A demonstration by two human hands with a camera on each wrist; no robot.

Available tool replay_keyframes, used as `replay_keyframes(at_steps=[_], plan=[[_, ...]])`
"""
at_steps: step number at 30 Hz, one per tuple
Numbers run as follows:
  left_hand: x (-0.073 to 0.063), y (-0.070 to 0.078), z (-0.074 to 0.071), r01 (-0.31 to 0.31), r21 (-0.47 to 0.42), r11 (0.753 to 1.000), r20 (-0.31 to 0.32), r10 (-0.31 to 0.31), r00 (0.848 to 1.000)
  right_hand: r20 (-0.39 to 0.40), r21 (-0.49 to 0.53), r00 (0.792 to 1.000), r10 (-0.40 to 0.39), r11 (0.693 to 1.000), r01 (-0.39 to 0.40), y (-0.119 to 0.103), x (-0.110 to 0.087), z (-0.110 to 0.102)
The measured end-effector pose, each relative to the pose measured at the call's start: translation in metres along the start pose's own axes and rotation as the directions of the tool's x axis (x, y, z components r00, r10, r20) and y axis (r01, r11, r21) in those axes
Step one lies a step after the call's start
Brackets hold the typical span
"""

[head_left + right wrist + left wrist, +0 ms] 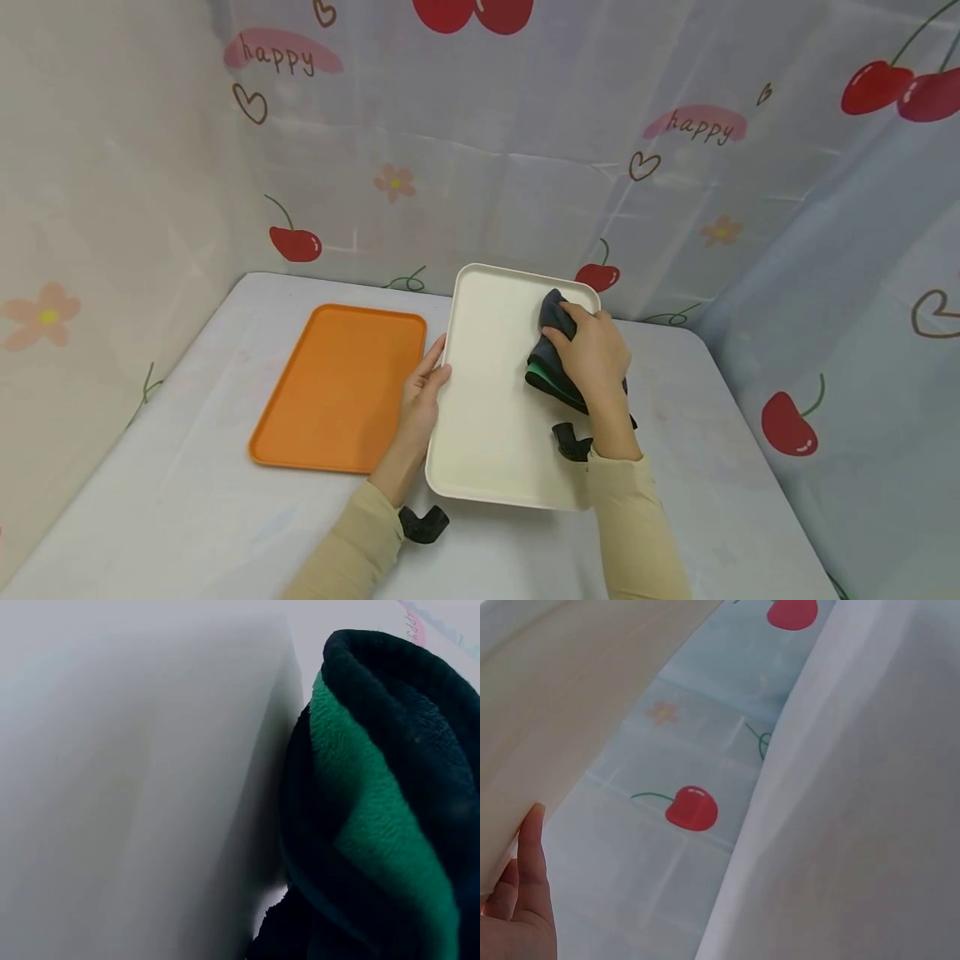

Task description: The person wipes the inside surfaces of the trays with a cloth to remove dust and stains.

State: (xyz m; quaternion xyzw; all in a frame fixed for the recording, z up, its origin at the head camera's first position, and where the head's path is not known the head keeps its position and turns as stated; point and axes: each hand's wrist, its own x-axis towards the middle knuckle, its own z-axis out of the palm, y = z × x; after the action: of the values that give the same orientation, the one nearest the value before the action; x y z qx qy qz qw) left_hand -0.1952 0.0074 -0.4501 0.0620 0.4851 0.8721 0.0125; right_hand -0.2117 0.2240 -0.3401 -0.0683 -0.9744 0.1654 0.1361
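A cream-white rectangular tray (487, 425) is held up off the table, tilted toward the head camera. My left hand (420, 404) grips its left edge; in the left wrist view, that hand (525, 907) has its fingers against the tray (562, 712). Bunched in my right hand (597, 354) is a dark grey cloth (549, 362) with a green side, lying against the tray's upper right face. The cloth's folds (375, 810) fill the right part of the right wrist view, next to the pale tray (112, 787); the right fingers are hidden there.
An orange tray (345, 387) lies flat on the white-covered table (720, 483), left of the raised one. Behind the table hangs a curtain (480, 192) printed with cherries. A black wrist mount (425, 525) sits by the left sleeve, another (572, 442) by the right.
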Motion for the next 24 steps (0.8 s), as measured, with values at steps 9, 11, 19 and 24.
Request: replay_keyframes(at_steps=[9,11,19,24], plan=[[-0.002,-0.001,0.000,0.011,0.023,1.000,0.008,-0.011,1.000,0.012,0.029,0.995,0.094,0.995,-0.095,0.003,-0.002,-0.006],[-0.002,-0.001,0.000,0.005,0.019,1.000,0.008,-0.005,1.000,0.013,0.020,0.995,0.100,0.995,-0.100,0.004,-0.002,-0.007],[-0.001,0.000,-0.001,0.000,0.028,1.000,0.013,0.000,1.000,0.056,-0.033,0.990,0.130,0.991,-0.128,0.008,-0.004,-0.014],[0.000,0.002,-0.003,-0.021,0.030,0.999,0.010,0.021,1.000,0.085,-0.057,0.985,0.152,0.987,-0.148,0.011,-0.005,-0.020]])
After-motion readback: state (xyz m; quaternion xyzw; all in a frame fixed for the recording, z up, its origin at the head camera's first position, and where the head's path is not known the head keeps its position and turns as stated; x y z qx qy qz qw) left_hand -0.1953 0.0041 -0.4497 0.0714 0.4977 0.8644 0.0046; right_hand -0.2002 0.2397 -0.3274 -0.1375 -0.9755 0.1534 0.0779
